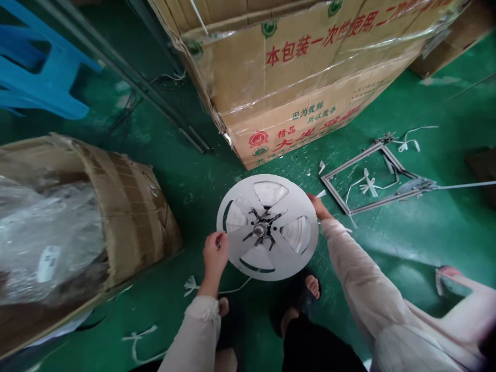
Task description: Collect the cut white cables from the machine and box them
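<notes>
Your left hand (pixel 215 253) is closed in a pinch on the near rim of a white reel flange (pixel 248 253), thumb and fingers gathered on the edge. Your right hand (pixel 320 206) meets the opposite rim, but its fingers pass out of sight behind the disc, so you can't tell how firmly it grips. Holding opposite edges seems to keep the disc balanced between your hands. Its smooth, pale face has four curved windows around a metal hub (pixel 260 229).

Your pale, thin sleeves (pixel 358 263) run back from both wrists, and your feet in black sandals (pixel 306 298) stand below the disc. Scraps of white strapping (pixel 190 285) lie just beyond your left wrist on the glossy green floor (pixel 403 243). Past your right hand lies a bent metal frame (pixel 372 175). Past your left, a torn cardboard bundle (pixel 132 206) holds clear plastic. Farther ahead stands a plastic-wrapped carton (pixel 310 77) with red lettering, and a blue plastic stool (pixel 42 67) sits beyond the bundle.
</notes>
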Demonstrator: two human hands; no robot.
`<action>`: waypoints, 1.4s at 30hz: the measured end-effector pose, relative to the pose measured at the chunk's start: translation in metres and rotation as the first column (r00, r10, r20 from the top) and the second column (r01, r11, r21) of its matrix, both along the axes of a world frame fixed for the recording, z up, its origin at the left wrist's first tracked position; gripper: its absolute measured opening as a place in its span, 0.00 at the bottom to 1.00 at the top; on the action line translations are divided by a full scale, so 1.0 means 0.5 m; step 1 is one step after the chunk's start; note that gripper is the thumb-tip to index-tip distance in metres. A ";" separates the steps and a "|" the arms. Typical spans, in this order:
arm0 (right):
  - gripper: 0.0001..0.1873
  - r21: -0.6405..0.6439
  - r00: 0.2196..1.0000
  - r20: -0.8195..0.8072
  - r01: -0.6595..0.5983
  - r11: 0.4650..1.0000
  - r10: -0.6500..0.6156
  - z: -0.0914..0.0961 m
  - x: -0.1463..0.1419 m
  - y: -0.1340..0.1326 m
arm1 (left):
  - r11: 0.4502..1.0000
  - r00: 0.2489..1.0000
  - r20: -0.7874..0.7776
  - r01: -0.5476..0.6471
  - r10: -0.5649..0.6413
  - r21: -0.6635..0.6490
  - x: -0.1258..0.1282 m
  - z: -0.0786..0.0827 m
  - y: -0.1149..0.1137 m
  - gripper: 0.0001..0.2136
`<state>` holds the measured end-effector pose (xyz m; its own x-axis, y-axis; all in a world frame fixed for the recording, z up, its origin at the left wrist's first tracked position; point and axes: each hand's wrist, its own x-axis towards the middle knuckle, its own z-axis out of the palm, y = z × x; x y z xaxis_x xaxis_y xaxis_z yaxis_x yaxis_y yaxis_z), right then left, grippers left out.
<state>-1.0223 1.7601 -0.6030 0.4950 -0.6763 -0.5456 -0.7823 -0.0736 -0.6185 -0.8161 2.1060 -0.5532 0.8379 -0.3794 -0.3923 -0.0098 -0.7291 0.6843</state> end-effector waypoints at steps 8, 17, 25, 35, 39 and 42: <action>0.13 -0.031 0.982 -0.118 -0.151 0.988 0.147 0.312 0.013 0.229 | 0.949 0.924 -0.245 0.251 -0.294 -0.190 -0.116 0.368 -0.045 0.14; 0.10 0.180 0.998 -0.008 0.067 0.981 -0.066 0.487 0.114 0.558 | 0.804 0.938 -0.283 0.321 -0.198 0.500 -0.049 0.463 0.059 0.18; 0.05 0.313 0.952 -0.097 0.307 0.899 -0.291 0.484 0.170 0.567 | 0.712 0.867 -0.338 0.496 -0.368 0.497 0.032 0.476 0.004 0.21; 0.10 0.363 0.771 -0.151 0.625 0.691 -0.619 0.627 0.029 0.340 | 0.499 0.695 -0.443 0.717 -0.566 0.488 -0.051 0.587 -0.342 0.19; 0.08 0.272 0.642 -0.190 0.762 0.588 -0.743 0.684 -0.074 0.244 | 0.409 0.596 -0.485 0.799 -0.640 0.442 -0.165 0.650 -0.501 0.21; 0.06 0.194 0.564 -0.155 0.822 0.535 -0.811 0.700 -0.131 0.165 | 0.362 0.509 -0.493 0.857 -0.705 0.367 -0.228 0.662 -0.613 0.22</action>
